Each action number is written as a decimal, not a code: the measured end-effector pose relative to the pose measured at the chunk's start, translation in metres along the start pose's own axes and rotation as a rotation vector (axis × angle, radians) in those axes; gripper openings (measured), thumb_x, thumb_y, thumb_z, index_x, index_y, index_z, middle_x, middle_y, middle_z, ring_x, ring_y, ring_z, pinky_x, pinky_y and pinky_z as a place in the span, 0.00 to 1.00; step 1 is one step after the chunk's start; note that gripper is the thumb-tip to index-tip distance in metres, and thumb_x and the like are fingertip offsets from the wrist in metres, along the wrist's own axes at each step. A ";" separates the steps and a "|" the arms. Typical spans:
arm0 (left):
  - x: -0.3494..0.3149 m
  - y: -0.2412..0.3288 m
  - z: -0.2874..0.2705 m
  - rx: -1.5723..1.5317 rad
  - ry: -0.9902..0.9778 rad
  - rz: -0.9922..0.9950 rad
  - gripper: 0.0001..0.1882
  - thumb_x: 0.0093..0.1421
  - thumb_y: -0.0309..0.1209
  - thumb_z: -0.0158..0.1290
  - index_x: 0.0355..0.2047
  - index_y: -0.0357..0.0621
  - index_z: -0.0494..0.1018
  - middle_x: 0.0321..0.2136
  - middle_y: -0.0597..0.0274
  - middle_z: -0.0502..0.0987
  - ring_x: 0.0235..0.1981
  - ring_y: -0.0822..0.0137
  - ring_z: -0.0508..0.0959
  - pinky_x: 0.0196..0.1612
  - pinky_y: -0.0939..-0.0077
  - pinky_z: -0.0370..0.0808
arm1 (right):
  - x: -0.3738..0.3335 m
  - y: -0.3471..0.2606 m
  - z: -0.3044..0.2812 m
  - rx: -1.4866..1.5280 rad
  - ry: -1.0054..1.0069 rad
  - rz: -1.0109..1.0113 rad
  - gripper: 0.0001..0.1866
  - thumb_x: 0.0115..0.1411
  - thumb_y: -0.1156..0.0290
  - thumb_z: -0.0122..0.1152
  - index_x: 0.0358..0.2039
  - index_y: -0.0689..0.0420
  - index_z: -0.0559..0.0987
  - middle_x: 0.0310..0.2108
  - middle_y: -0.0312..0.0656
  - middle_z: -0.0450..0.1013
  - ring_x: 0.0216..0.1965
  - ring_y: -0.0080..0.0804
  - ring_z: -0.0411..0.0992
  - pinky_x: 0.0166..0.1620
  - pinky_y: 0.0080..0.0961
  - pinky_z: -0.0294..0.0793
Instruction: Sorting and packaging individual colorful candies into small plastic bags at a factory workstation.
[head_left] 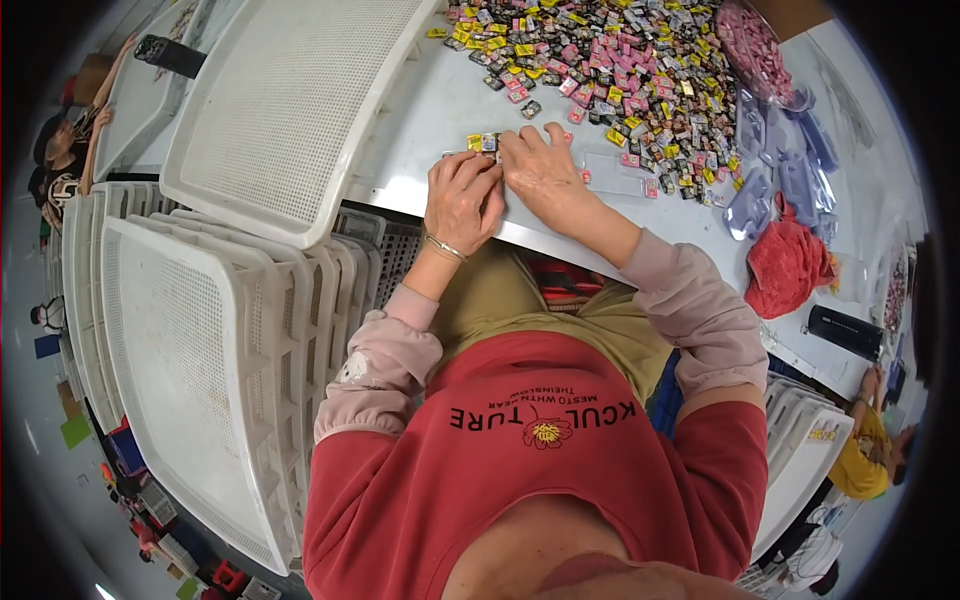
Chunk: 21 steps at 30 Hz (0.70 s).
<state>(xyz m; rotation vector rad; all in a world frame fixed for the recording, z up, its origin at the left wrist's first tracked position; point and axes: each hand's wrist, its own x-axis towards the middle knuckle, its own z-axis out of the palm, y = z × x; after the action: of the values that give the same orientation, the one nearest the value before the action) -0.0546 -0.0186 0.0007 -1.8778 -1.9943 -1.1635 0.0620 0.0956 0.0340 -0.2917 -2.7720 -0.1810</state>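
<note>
My left hand and my right hand rest side by side at the near edge of a white table. Both press on a clear plastic blister tray that lies flat under them. A few small square packets, yellow and dark, sit in the tray just beyond my fingertips. A large heap of small coloured packets, pink, yellow and black, covers the table beyond my hands. My left wrist wears a thin bracelet.
A white perforated tray lies on the table to the left. Several more white trays stand stacked on edge at my left. Empty clear blister shells, a red cloth and a black cylinder lie at the right. Other people sit at far left and lower right.
</note>
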 end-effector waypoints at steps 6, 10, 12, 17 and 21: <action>-0.003 -0.005 -0.002 -0.177 0.009 -0.081 0.12 0.51 0.24 0.54 0.37 0.40 0.77 0.40 0.56 0.76 0.47 0.53 0.73 0.54 0.56 0.65 | 0.003 0.032 0.020 0.499 -0.111 0.187 0.13 0.50 0.82 0.49 0.35 0.63 0.79 0.38 0.43 0.73 0.45 0.39 0.71 0.49 0.35 0.68; 0.003 -0.014 -0.016 -0.358 0.108 -0.238 0.14 0.55 0.22 0.50 0.43 0.39 0.76 0.44 0.54 0.76 0.53 0.48 0.72 0.60 0.51 0.60 | -0.014 0.099 -0.014 0.845 0.100 0.377 0.19 0.51 0.84 0.48 0.44 0.62 0.78 0.46 0.45 0.74 0.49 0.36 0.72 0.53 0.26 0.69; 0.009 -0.012 -0.015 -0.254 -0.023 -0.191 0.19 0.60 0.29 0.49 0.52 0.41 0.71 0.53 0.53 0.71 0.60 0.49 0.65 0.64 0.50 0.54 | -0.020 0.101 -0.024 0.899 0.103 0.425 0.19 0.53 0.83 0.50 0.46 0.61 0.78 0.48 0.45 0.74 0.51 0.34 0.71 0.53 0.25 0.68; 0.010 -0.011 -0.002 0.145 -0.503 0.071 0.30 0.64 0.44 0.44 0.64 0.45 0.57 0.65 0.56 0.56 0.67 0.52 0.52 0.66 0.46 0.45 | -0.037 0.074 -0.025 0.906 0.092 0.468 0.14 0.53 0.74 0.63 0.41 0.60 0.78 0.43 0.40 0.74 0.44 0.32 0.72 0.49 0.27 0.70; 0.018 -0.031 -0.010 -0.132 -0.490 -0.122 0.28 0.68 0.44 0.39 0.64 0.45 0.58 0.65 0.57 0.58 0.67 0.57 0.54 0.67 0.54 0.47 | -0.031 0.070 -0.036 0.917 -0.042 0.467 0.12 0.54 0.75 0.62 0.40 0.60 0.78 0.43 0.39 0.75 0.44 0.28 0.72 0.47 0.26 0.71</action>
<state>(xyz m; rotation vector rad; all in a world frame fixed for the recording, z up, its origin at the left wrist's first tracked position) -0.0902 -0.0073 0.0052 -2.3172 -2.3536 -0.9467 0.1177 0.1520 0.0630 -0.6543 -2.4136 1.1629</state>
